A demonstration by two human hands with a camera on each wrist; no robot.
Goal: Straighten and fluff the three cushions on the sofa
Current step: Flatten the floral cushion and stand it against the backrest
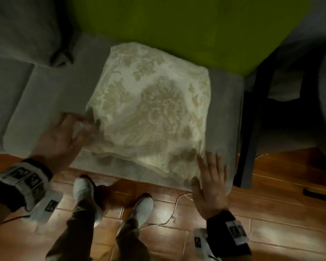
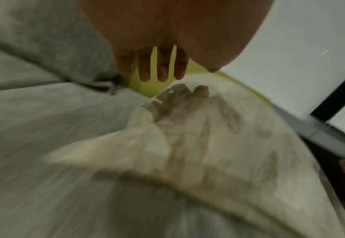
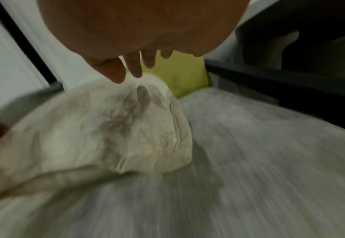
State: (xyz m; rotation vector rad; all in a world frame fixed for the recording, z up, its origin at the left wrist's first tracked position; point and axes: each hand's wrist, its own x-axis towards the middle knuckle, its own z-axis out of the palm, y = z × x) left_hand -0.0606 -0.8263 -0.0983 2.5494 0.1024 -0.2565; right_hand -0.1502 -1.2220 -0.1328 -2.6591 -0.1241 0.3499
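Observation:
A cream cushion with a beige floral pattern [image 1: 151, 110] lies flat on the grey sofa seat [image 1: 51, 95]. Behind it a green cushion [image 1: 186, 31] leans against the backrest, and a grey cushion [image 1: 24, 29] sits at the far left. My left hand [image 1: 68, 132] hovers with spread straight fingers by the cream cushion's [image 2: 218, 145] left front corner. My right hand [image 1: 211, 181] is flat and open at its right front corner [image 3: 106, 136]. Neither hand grips anything. Both wrist views are blurred by motion.
Grey sofa seat [image 3: 269, 161] extends either side of the cushion. A dark side table or frame [image 1: 248, 129] stands right of the sofa. My feet in white shoes [image 1: 83, 189] stand on the brown tiled floor [image 1: 271, 232], where a thin cable [image 1: 177, 202] lies.

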